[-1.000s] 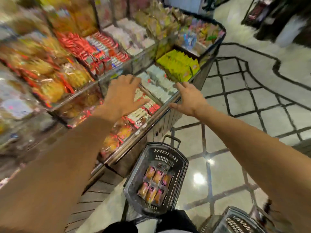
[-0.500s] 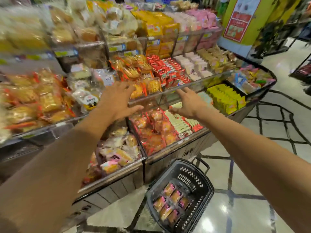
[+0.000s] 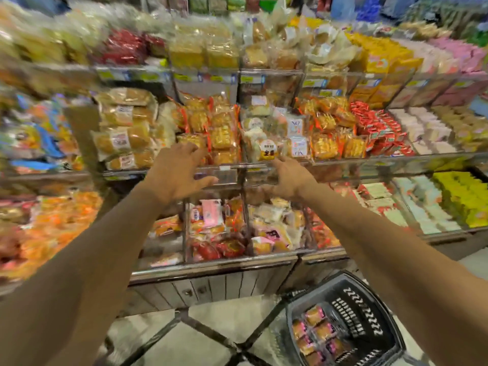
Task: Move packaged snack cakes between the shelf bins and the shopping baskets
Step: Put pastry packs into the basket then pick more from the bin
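Two hands are reaching toward the middle shelf's front edge: the left hand [image 3: 175, 171] is spreading wide, fingers splayed and holding nothing, and the right hand [image 3: 289, 178] is hanging loosely open, also bare. One dark basket [image 3: 375, 313] is sitting on the floor by the shelf's lower right corner, carrying about eight snack cakes [image 3: 318, 332] in two rows, their long axes running diagonally along the basket.
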